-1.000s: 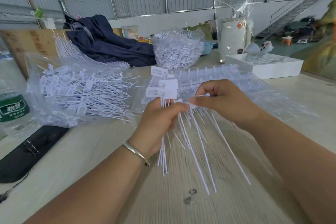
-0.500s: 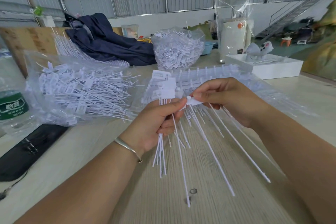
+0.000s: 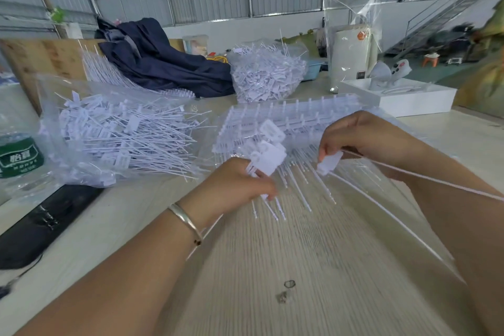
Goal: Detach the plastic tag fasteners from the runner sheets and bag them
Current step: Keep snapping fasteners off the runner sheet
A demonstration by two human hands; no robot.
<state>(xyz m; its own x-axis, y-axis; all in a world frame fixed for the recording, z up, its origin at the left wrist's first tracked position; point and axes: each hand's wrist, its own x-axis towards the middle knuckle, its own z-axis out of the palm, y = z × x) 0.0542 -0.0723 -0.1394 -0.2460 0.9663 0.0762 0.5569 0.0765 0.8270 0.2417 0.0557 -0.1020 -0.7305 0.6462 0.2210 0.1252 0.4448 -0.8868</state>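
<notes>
left hand (image 3: pixel 234 185): fingers curled round a bunch of detached fasteners (image 3: pixel 268 157) | right hand (image 3: pixel 362 136): pinches one fastener (image 3: pixel 328 162) pulled off | runner sheet (image 3: pixel 294 117): mid-table (image 3: pixel 300 267), beyond both hands | advice: add it to the bunch heads aligned, then bag (image 3: pixel 114 131) at left edge.

The pale wood-grain bench (image 3: pixel 272 267) carries a bag of fasteners (image 3: pixel 122 133), runner sheets (image 3: pixel 294 114), a white box (image 3: pixel 409 98) and dark cloth (image 3: pixel 163 63).

Two hands (image 3: pixel 240 185), three fastener bags (image 3: pixel 122 133) (one bottle (image 3: pixel 20 157)).
</notes>
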